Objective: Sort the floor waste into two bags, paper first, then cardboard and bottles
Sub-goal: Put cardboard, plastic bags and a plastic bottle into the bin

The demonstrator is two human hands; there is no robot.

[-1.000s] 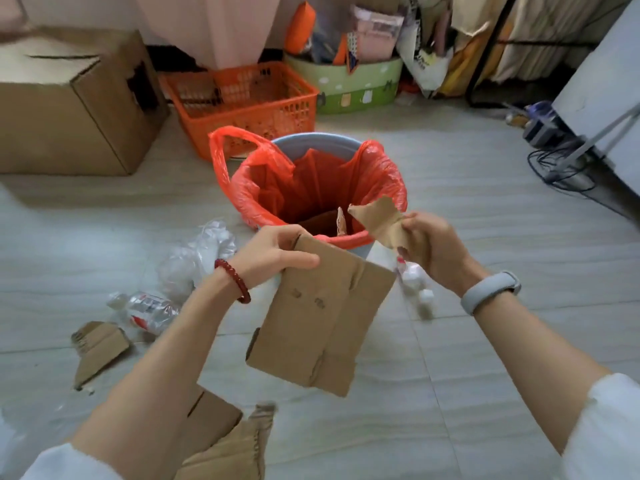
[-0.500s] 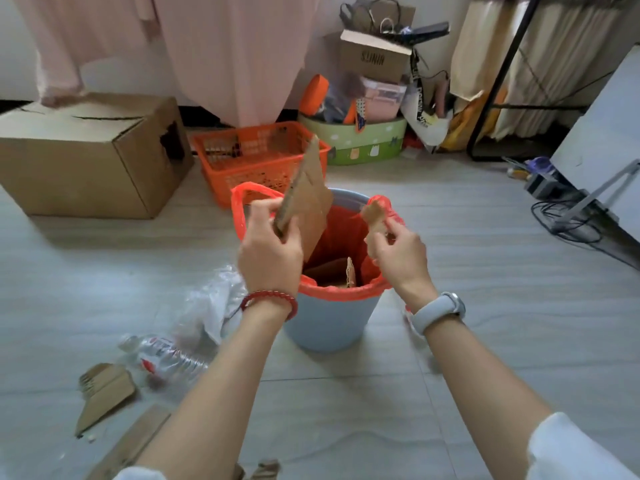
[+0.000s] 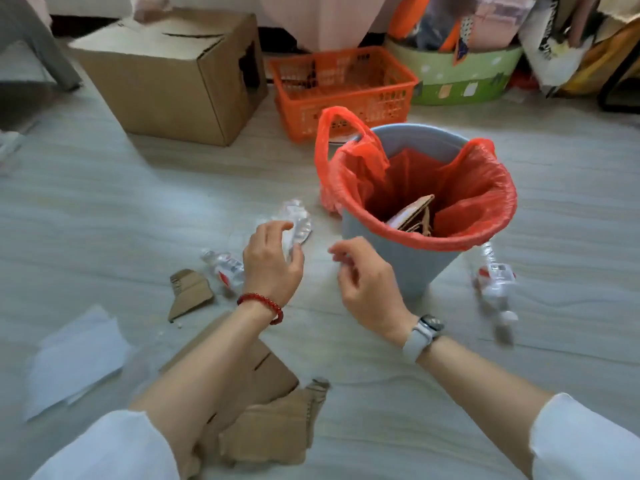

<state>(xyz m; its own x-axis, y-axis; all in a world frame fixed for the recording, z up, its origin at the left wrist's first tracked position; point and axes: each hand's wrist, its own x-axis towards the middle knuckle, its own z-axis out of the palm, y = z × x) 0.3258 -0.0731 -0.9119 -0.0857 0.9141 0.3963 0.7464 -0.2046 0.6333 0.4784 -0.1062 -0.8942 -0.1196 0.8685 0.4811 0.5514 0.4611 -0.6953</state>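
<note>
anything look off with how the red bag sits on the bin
Yes: the red bag is folded over the bin's rim only on the near and right sides. At the far left its handle loop stands up loose, leaving the bin's grey rim bare there.

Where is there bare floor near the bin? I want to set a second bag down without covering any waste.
Bare floor lies between the cardboard box and the crushed bottles, and right of the bin beyond the lone bottle. Crowded: the near left, with cardboard pieces, white paper and both hands.
</note>
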